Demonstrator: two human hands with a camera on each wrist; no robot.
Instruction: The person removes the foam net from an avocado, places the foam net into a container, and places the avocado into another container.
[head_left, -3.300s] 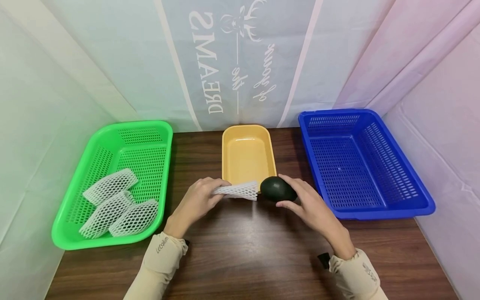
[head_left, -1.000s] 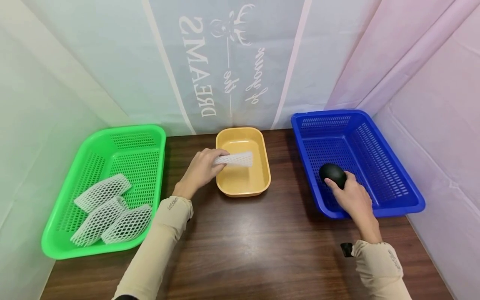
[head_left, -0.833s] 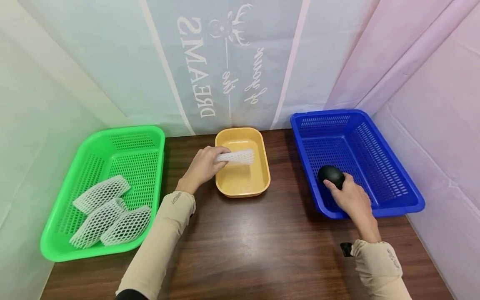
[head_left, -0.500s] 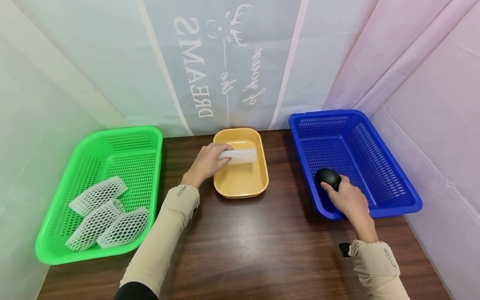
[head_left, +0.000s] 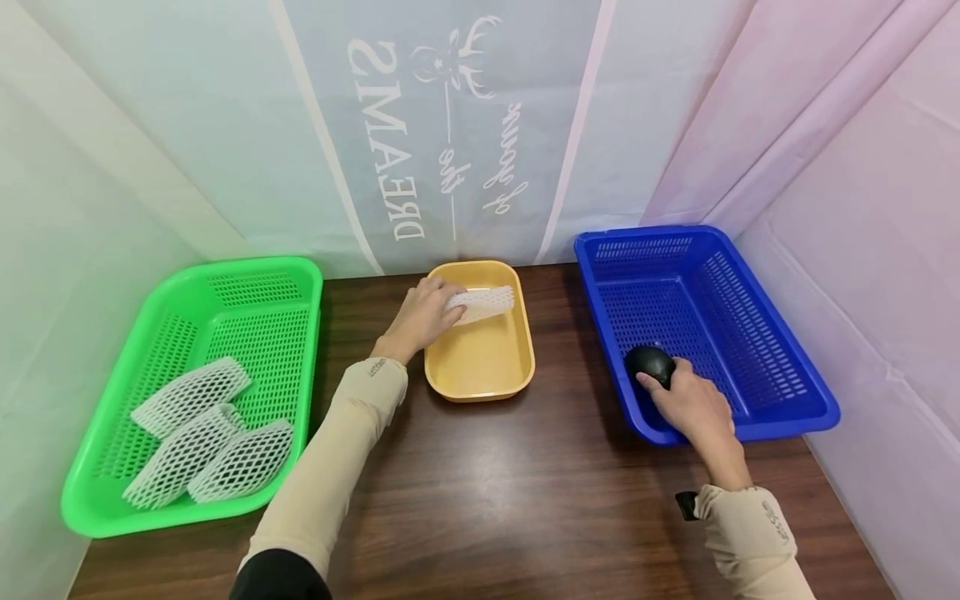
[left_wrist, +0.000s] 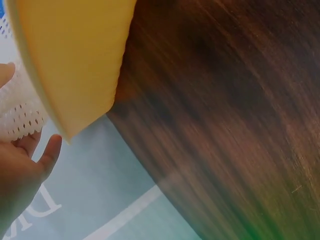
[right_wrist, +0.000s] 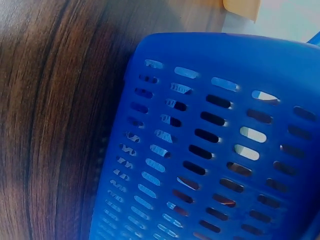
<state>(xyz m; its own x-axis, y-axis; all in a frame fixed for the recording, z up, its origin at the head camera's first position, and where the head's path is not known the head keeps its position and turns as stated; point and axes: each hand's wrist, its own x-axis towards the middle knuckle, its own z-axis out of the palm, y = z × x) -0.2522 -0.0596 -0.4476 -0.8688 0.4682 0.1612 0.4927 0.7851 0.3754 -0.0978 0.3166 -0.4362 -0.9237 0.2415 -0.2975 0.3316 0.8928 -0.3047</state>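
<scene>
My left hand (head_left: 426, 315) pinches a white foam fruit net (head_left: 486, 305) by its left end, over the far half of the yellow tray (head_left: 480, 393). In the left wrist view, the foam net (left_wrist: 20, 120) and fingers show beyond the tray's wall. My right hand (head_left: 697, 408) grips a smooth dark green avocado (head_left: 649, 365) inside the blue basket (head_left: 795, 425), near its front left corner. The right wrist view shows the basket's slotted wall (right_wrist: 205, 125), which mostly hides that hand. Whether the avocado touches the basket floor I cannot tell.
Inside the green basket (head_left: 300, 292) at left lie three net-wrapped pieces (head_left: 191, 396), with dark shapes behind the mesh. Brown wooden table (head_left: 480, 500) runs between the containers. A printed cloth (head_left: 450, 150) hangs close behind them.
Earlier, the net and avocado were side by side before the tray. Since then my right hand has carried the avocado into the blue basket, and my left has moved the net over the tray.
</scene>
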